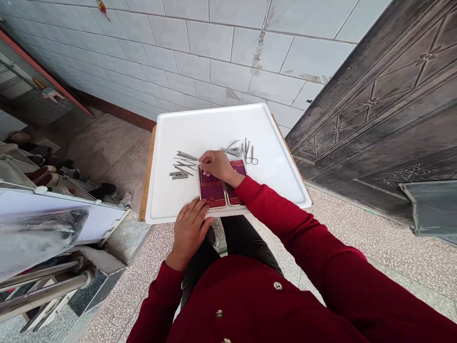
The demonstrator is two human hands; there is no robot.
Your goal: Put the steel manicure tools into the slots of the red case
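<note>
An open manicure case [213,192] with purple lining and red elastic loops lies at the front of a white foam board [210,126]. My right hand [217,164] reaches across its left half, fingers bent and pressed together near the upper left corner; whatever they hold is hidden. My left hand [191,225] lies with fingers stretched out at the case's lower left corner, touching it. Left of the case are slim metal tools [184,166], and below them nail clippers [179,176]. Beyond it to the right lie more clippers [232,151] and small scissors [252,157].
A white tiled wall [200,62] rises behind the board. On the right stands a dark metal door [378,109]. Shelves with shoes [44,175] and metal rails [46,288] are at the left. The board has a raised rim.
</note>
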